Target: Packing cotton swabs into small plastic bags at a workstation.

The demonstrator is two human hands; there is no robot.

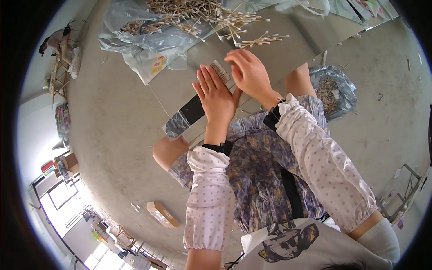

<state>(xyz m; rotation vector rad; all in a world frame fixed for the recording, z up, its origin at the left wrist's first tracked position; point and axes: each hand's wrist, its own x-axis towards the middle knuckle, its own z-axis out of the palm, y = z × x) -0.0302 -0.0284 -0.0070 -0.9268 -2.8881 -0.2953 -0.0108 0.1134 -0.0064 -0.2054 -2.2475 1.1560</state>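
Observation:
My left hand [216,96] lies flat, fingers stretched out, across a long black strip [193,109] with a clear, crinkled plastic end [177,124]. Past its fingertips shows a tight row of cotton swabs [220,72], partly covered by the hand. Beside that row is my right hand [248,74], fingers bent and a gap showing between them and the thumb. Nothing is visible in its grasp, though the fingertips are partly hidden. A large heap of loose cotton swabs [193,18] spreads beyond both hands, with a small bunch [263,41] at its right.
Grey plastic sheeting [114,33] lies under the heap on the smooth tabletop [288,49]. Its near edge runs just above my lap. On the floor at right stands a grey bag-lined container [335,94] holding many swabs. A cardboard box [162,214] sits on the floor at lower left.

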